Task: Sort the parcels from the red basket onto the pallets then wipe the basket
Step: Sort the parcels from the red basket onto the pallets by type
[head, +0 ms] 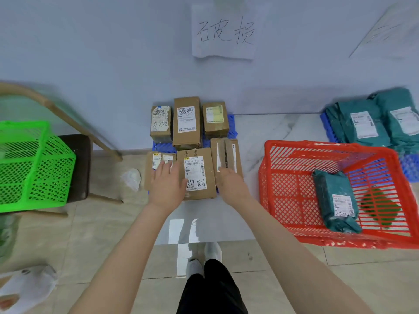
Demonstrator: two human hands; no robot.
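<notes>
The last green parcel (336,201) lies in the red basket (281,200), toward its near right corner, label up, its long axis running away from me and tipped a little leftward. It sits well off to the right of both my hands, so my right hand (230,183) is plainly the nearer one; I judge the coming reach belongs to it, swinging right over the basket's front rim and taking the parcel across its short sides.

Right now that hand rests on the near end of the split-open box (226,157), fingers loosely spread and closed on nothing. My left hand (166,185) lies flat across the small carton (159,171) and the edge of the labelled middle box (196,174), fingers apart too, pressing rather than gripping (squaring the row, I'd guess).

These cartons cover the blue pallet (230,129) under the handwritten sign (224,32) on the wall. Beyond the basket, the other green parcels (371,120) are heaped on a second blue pallet (408,166), which is where I'd expect this one to go. A green basket (34,164) stands far left.
</notes>
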